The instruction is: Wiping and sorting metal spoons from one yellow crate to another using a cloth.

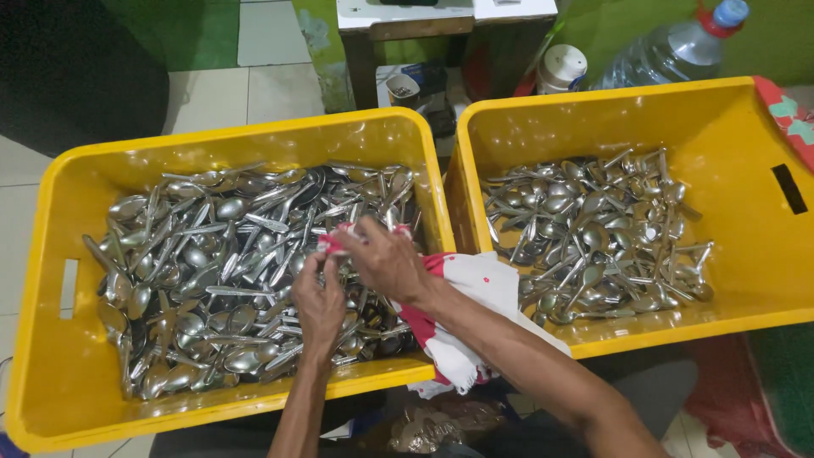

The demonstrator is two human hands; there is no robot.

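Here your left hand [318, 301] and right hand [386, 259] close their fingers on a red-and-white cloth [475, 293] above the left yellow crate [51, 373] of spoons [212, 271]; whatever the cloth wraps stays hidden, and it trails under your right forearm.

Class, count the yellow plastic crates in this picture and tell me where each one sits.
2. The left crate lies under both hands, full of spoons; the right crate sits beside it, less full. None seems hidden.
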